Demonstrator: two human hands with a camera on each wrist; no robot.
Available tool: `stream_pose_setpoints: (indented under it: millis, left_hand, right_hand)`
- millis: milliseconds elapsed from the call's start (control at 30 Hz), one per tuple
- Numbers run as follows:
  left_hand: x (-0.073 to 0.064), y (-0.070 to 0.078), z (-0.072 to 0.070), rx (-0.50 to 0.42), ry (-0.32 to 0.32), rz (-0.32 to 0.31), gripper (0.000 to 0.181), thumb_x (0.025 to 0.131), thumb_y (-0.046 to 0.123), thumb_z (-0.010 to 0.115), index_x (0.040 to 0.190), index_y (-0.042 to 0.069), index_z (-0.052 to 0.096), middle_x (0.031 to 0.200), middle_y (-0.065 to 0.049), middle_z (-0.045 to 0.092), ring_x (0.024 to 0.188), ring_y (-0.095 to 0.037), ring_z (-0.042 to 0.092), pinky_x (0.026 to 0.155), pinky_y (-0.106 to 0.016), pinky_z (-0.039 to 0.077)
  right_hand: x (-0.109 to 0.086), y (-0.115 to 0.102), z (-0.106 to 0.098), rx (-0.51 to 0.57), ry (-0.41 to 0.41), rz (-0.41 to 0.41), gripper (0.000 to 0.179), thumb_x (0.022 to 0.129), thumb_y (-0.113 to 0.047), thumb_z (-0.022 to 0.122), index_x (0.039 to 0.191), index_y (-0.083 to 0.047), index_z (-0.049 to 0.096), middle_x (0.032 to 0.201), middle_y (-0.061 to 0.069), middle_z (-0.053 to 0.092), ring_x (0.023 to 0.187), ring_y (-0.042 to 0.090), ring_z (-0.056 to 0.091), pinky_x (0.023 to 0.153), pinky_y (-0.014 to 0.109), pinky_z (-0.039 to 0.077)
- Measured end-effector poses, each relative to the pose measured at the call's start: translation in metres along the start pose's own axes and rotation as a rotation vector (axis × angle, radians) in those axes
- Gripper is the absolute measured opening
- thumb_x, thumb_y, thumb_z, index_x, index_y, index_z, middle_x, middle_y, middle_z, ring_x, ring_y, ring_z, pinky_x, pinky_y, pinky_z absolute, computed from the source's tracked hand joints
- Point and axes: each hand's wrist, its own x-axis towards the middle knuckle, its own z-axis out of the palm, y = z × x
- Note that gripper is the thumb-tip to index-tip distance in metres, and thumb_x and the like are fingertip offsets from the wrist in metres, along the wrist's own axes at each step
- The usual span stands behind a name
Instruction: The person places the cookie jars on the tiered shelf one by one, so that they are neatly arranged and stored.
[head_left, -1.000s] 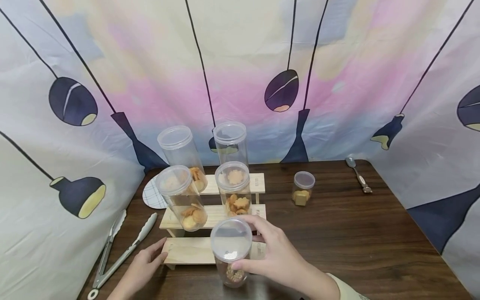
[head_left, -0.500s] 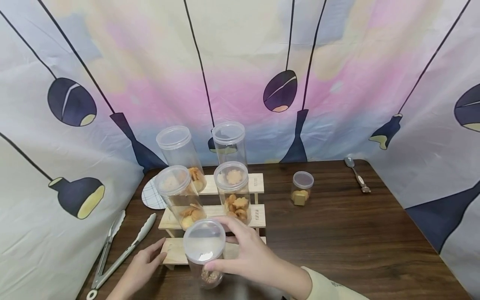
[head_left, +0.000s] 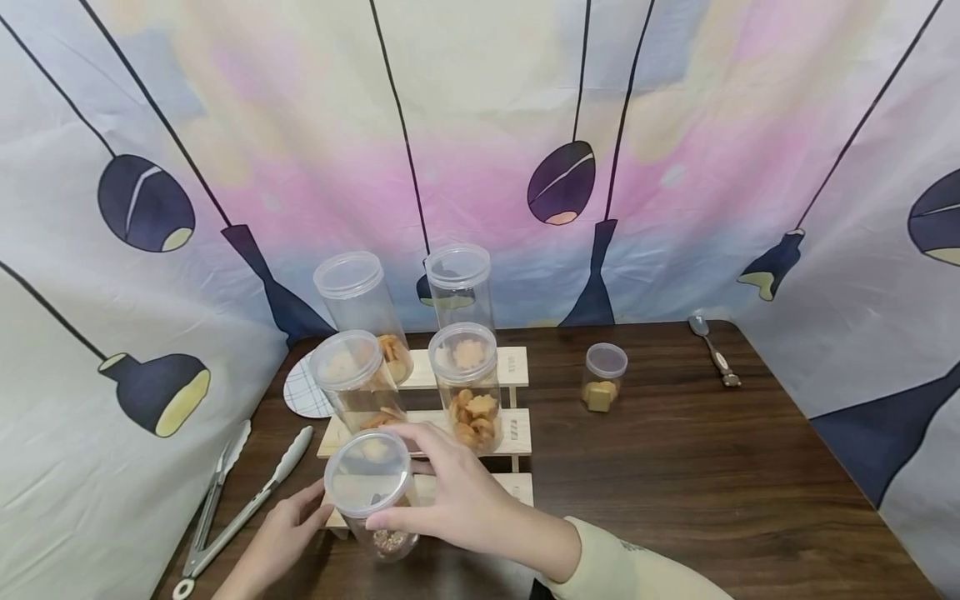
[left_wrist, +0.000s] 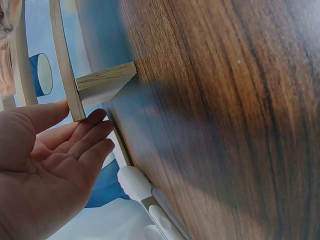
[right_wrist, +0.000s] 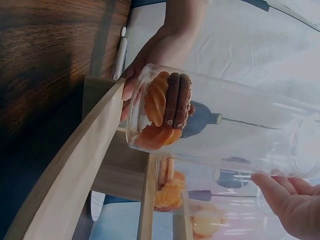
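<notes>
My right hand (head_left: 468, 500) grips a tall clear lidded jar (head_left: 369, 479) near its top, thumb on the near side. Cookies, some orange and some brown, lie at the jar's bottom in the right wrist view. The jar is over the left part of the lowest step of a wooden tiered stand (head_left: 517, 486); in the right wrist view its base looks just above the board (right_wrist: 75, 160), and I cannot tell whether they touch. My left hand (head_left: 281, 529) pinches that board's left end, thumb on top and fingers below in the left wrist view.
Two cookie jars stand on the middle step, one being a front jar (head_left: 465, 392), and two on the back step. Tongs (head_left: 240, 517) lie at left beside a checked round mat (head_left: 303, 392). A small jar (head_left: 603, 375) and a spoon (head_left: 716, 350) are at right.
My right hand has carried the jar leftward along the front of the stand, from its right part to its left. My left hand has stayed at the board's end.
</notes>
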Motion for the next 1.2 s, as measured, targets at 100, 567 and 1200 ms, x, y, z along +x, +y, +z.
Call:
stream_pose_setpoints:
  millis: [100, 567, 1200]
  left_hand:
    - [0.0, 0.001, 0.0, -0.017, -0.005, -0.009, 0.047, 0.097, 0.014, 0.059, 0.132, -0.015, 0.047, 0.128, -0.027, 0.055, 0.116, -0.033, 0.053, 0.09, -0.04, 0.049]
    - [-0.001, -0.001, 0.001, -0.006, 0.026, 0.016, 0.045, 0.095, 0.011, 0.061, 0.13, -0.015, 0.05, 0.124, -0.025, 0.059, 0.111, -0.03, 0.056, 0.085, -0.028, 0.049]
    - [-0.002, 0.0, 0.001, 0.016, 0.028, 0.004, 0.046, 0.096, 0.013, 0.061, 0.129, -0.017, 0.049, 0.124, -0.027, 0.058, 0.114, -0.034, 0.054, 0.092, -0.047, 0.046]
  right_hand:
    - [0.004, 0.002, 0.003, -0.002, 0.006, -0.001, 0.076, 0.076, -0.027, 0.084, 0.14, -0.024, 0.042, 0.133, -0.007, 0.048, 0.12, 0.008, 0.047, 0.09, 0.021, 0.046]
    - [0.011, 0.021, 0.02, 0.012, 0.035, 0.039, 0.074, 0.078, -0.031, 0.082, 0.14, -0.023, 0.043, 0.129, -0.009, 0.049, 0.116, 0.006, 0.05, 0.092, 0.022, 0.045]
    - [0.019, 0.031, 0.033, -0.066, 0.074, 0.008, 0.082, 0.074, -0.029, 0.085, 0.142, -0.02, 0.04, 0.125, -0.006, 0.047, 0.114, 0.003, 0.05, 0.088, 0.015, 0.045]
